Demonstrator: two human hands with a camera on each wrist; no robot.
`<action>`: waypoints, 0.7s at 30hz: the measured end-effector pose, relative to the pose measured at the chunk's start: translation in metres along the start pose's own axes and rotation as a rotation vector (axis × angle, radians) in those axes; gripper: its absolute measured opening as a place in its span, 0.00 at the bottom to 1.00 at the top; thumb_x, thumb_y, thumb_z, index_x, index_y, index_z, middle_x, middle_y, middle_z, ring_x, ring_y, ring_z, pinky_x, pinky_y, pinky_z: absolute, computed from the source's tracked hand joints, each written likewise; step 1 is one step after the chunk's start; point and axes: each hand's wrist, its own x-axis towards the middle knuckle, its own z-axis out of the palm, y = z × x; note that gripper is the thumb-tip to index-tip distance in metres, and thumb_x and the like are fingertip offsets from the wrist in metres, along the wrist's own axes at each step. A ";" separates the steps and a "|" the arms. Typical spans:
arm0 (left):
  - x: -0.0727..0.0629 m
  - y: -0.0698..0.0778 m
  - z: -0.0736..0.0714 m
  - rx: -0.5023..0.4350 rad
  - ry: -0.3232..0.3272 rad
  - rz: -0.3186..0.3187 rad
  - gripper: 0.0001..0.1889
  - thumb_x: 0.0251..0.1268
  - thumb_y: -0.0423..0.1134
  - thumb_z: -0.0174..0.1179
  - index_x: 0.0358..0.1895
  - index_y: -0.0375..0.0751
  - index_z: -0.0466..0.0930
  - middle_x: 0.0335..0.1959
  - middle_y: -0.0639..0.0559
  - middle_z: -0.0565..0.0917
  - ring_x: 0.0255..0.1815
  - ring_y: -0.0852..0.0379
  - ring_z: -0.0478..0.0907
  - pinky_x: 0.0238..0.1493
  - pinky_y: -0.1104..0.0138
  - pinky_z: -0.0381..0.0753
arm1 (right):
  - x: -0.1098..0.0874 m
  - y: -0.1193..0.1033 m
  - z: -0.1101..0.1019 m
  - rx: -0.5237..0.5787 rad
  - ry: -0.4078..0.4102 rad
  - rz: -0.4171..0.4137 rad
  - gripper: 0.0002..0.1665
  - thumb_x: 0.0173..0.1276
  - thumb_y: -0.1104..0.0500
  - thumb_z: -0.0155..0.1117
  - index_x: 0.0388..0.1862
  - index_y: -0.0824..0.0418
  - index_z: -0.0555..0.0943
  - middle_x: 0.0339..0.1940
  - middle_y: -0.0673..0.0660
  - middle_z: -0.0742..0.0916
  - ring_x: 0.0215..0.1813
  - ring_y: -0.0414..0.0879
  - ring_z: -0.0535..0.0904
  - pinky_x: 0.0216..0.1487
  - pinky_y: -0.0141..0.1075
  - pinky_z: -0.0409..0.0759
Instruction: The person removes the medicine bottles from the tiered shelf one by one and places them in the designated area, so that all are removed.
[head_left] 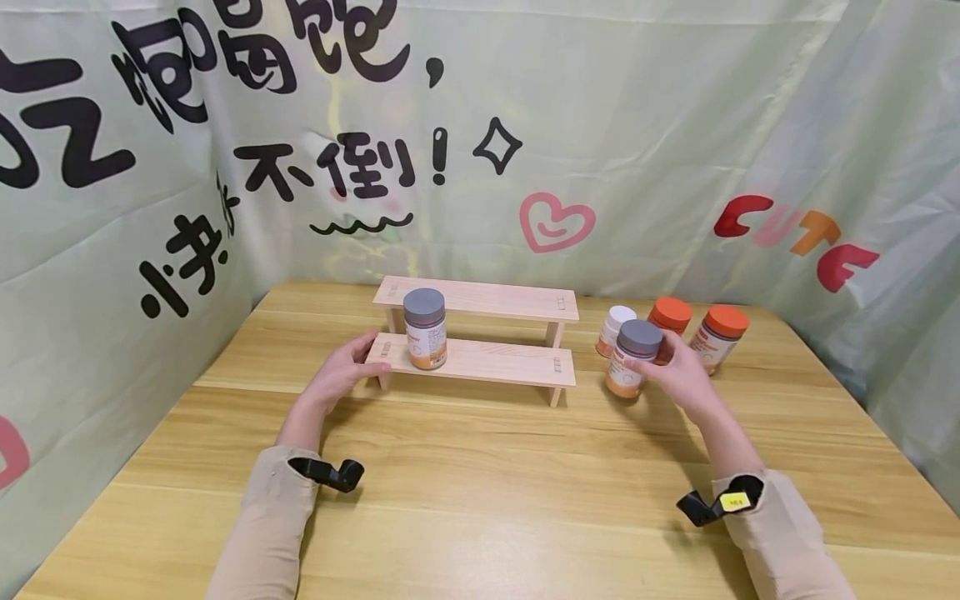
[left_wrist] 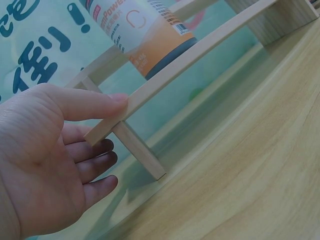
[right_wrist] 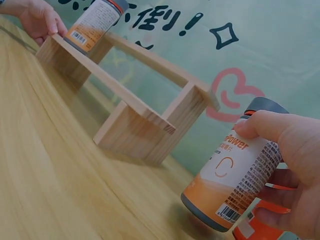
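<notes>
My left hand (head_left: 343,371) grips the left end of a two-step wooden shelf rack (head_left: 487,360), thumb on the front edge of the lower board and the other fingers around its end. Toward the left of that lower board stands a supplement bottle with a grey lid (head_left: 426,329), upright. Over on the right, my right hand (head_left: 681,375) holds a second grey-lidded supplement bottle (head_left: 628,367), white and orange on its label. In the right wrist view the thumb lies across the upper label of this held bottle (right_wrist: 232,170), and the fingers wrap behind it.
Behind the held bottle are a small white-lidded bottle (head_left: 617,329) and two orange-lidded bottles, one partly hidden (head_left: 670,312) and one farther right (head_left: 720,337). The wooden table (head_left: 465,500) meets a printed cloth backdrop (head_left: 637,150) at the back and sides.
</notes>
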 end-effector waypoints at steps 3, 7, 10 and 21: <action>0.000 0.000 0.000 -0.003 -0.003 -0.002 0.42 0.61 0.33 0.60 0.71 0.28 0.43 0.71 0.32 0.51 0.70 0.40 0.50 0.69 0.52 0.50 | 0.000 0.003 0.000 0.001 -0.006 0.005 0.42 0.63 0.55 0.64 0.67 0.74 0.55 0.59 0.74 0.71 0.59 0.63 0.68 0.57 0.51 0.68; 0.000 0.000 0.000 -0.007 0.001 -0.006 0.42 0.60 0.33 0.60 0.71 0.28 0.44 0.71 0.33 0.51 0.71 0.41 0.50 0.69 0.53 0.49 | 0.002 0.007 0.001 -0.001 -0.005 0.007 0.42 0.63 0.56 0.64 0.66 0.74 0.56 0.59 0.74 0.71 0.59 0.63 0.68 0.58 0.52 0.67; -0.001 0.001 0.000 -0.004 0.001 -0.004 0.42 0.60 0.33 0.61 0.71 0.28 0.44 0.71 0.33 0.52 0.71 0.41 0.50 0.69 0.54 0.49 | 0.003 0.009 0.001 -0.009 -0.001 0.007 0.42 0.62 0.55 0.65 0.66 0.74 0.56 0.58 0.74 0.71 0.58 0.63 0.68 0.57 0.52 0.67; 0.000 0.000 -0.001 0.003 0.003 -0.008 0.42 0.60 0.34 0.61 0.71 0.29 0.44 0.71 0.33 0.51 0.71 0.41 0.50 0.69 0.54 0.49 | 0.002 0.011 0.000 -0.029 -0.023 0.004 0.42 0.61 0.56 0.66 0.65 0.74 0.57 0.57 0.74 0.71 0.56 0.62 0.69 0.55 0.50 0.68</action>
